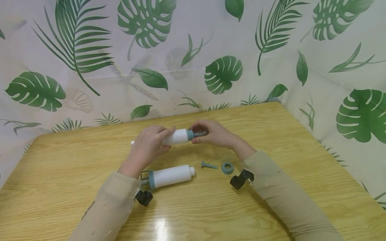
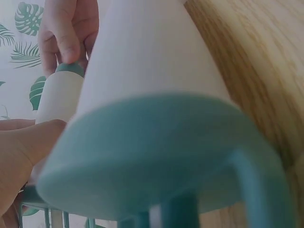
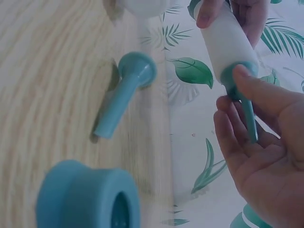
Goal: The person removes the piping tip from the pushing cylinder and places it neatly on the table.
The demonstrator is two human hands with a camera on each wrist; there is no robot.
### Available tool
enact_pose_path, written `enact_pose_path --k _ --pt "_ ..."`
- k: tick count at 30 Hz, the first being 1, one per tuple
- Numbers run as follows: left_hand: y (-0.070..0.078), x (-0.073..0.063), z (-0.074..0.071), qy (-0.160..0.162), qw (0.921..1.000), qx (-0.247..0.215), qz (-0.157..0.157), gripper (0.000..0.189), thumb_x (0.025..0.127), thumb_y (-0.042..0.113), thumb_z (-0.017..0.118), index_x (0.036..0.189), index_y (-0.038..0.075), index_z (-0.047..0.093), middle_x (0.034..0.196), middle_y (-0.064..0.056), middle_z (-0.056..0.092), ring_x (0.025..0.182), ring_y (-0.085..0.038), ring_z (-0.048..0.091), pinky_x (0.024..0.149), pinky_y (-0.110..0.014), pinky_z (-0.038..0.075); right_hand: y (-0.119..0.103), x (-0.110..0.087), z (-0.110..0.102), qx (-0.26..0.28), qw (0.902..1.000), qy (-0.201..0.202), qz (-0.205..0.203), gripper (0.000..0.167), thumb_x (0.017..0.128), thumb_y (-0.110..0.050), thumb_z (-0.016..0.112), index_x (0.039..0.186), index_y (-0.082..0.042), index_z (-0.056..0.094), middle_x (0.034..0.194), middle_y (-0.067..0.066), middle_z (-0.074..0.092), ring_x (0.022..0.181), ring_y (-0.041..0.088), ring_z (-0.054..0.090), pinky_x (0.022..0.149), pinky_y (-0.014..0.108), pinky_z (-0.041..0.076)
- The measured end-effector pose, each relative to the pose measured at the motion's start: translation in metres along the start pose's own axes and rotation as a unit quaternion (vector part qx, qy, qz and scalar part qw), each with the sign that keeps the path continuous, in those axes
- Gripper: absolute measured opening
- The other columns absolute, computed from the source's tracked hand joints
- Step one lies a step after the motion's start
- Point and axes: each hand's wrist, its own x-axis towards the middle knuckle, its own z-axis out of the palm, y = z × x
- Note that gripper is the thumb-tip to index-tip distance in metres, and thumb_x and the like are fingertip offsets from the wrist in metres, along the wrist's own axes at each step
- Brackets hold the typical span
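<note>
While the L hand [image 1: 147, 144] curls round the white tube [image 1: 178, 136], up off the table [image 1: 256, 207] nr its far edge, the R hand [image 1: 215, 134] pinches the teal cap [image 1: 190, 135] at the tube's R end, thumb opp. fingers. Forearms angle inward. 2nd tube [image 1: 172, 176] lies by L wrist; nozzle [image 1: 208, 165] & ring [image 1: 227, 168] nr R wrist. Wood stretches both sides to the edges.

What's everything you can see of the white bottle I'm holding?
The white bottle looks plastic: a cylindrical body, a teal cap with a nozzle at one end, a pronged teal collar at the other. It's roughly level above the table; your left hand grips the body, your right hand pinches the cap.
</note>
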Motion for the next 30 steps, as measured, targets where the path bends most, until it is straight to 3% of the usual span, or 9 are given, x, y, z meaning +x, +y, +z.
enact_pose_path --k 2,5,10,14,22,26,30 --pt "0.0001 -0.0005 0.0001 0.003 1.0 -0.005 -0.001 0.06 0.065 0.013 0.089 0.121 0.009 0.067 0.1 -0.009 0.068 0.089 -0.025 0.063 0.077 -0.038 0.053 0.0002 -0.0002 -0.0004 0.0 1.0 0.0 -0.004 0.052 0.082 -0.018 0.076 0.127 -0.001 0.054 0.121 0.011 0.059 0.11 0.023 0.059 0.089 0.034 0.05" --pt "0.0001 -0.0011 0.0008 0.005 1.0 -0.008 -0.002 0.06 0.065 0.013 0.089 0.121 0.009 0.067 0.101 -0.008 0.068 0.09 -0.025 0.063 0.077 -0.038 0.053 -0.0005 -0.0008 -0.0005 0.003 0.9999 -0.009 0.01 0.052 0.09 -0.023 0.068 0.132 0.001 0.05 0.122 0.013 0.059 0.108 0.024 0.059 0.089 0.035 0.05" --pt "-0.0004 -0.0016 0.0023 0.005 1.0 -0.008 0.0 0.06 0.065 0.012 0.089 0.12 0.009 0.067 0.101 -0.009 0.068 0.091 -0.026 0.063 0.078 -0.039 0.053 -0.0021 -0.0017 0.0005 0.02 0.9984 -0.031 0.044 0.037 0.099 -0.03 0.052 0.121 0.0 0.059 0.106 0.019 0.065 0.094 0.028 0.064 0.084 0.042 0.052" --pt "0.0 -0.0015 0.0021 -0.001 1.0 -0.006 -0.002 0.059 0.065 0.013 0.089 0.12 0.01 0.067 0.102 -0.008 0.068 0.092 -0.026 0.063 0.079 -0.038 0.052 -0.0014 -0.0026 0.0012 0.027 0.9983 -0.027 0.044 0.032 0.097 -0.026 0.058 0.118 -0.002 0.061 0.104 0.016 0.066 0.095 0.03 0.063 0.086 0.046 0.051" --pt "0.0013 -0.0005 0.0015 -0.017 0.9998 -0.006 -0.008 0.059 0.066 0.014 0.089 0.12 0.01 0.066 0.103 -0.009 0.068 0.094 -0.027 0.063 0.081 -0.038 0.052 -0.0009 -0.0059 -0.001 -0.01 0.9997 -0.015 0.016 0.046 0.087 -0.024 0.072 0.127 -0.007 0.055 0.119 0.007 0.06 0.108 0.021 0.058 0.09 0.038 0.048" --pt "0.0019 0.0 0.0016 -0.018 0.9998 -0.006 -0.012 0.059 0.066 0.016 0.089 0.121 0.011 0.066 0.104 -0.009 0.068 0.094 -0.026 0.063 0.081 -0.038 0.052 -0.0001 -0.0061 -0.001 0.0 0.9988 -0.037 0.031 0.049 0.091 -0.031 0.067 0.13 -0.005 0.053 0.117 0.01 0.061 0.104 0.022 0.059 0.087 0.04 0.05" --pt "0.0019 -0.0003 0.0017 -0.016 0.9997 -0.009 -0.014 0.06 0.066 0.016 0.089 0.121 0.01 0.066 0.105 -0.009 0.068 0.095 -0.027 0.063 0.082 -0.039 0.052 0.0005 -0.0051 0.0005 0.02 0.9964 -0.063 0.053 0.039 0.097 -0.034 0.056 0.12 -0.002 0.058 0.106 0.015 0.064 0.093 0.027 0.062 0.084 0.045 0.052"
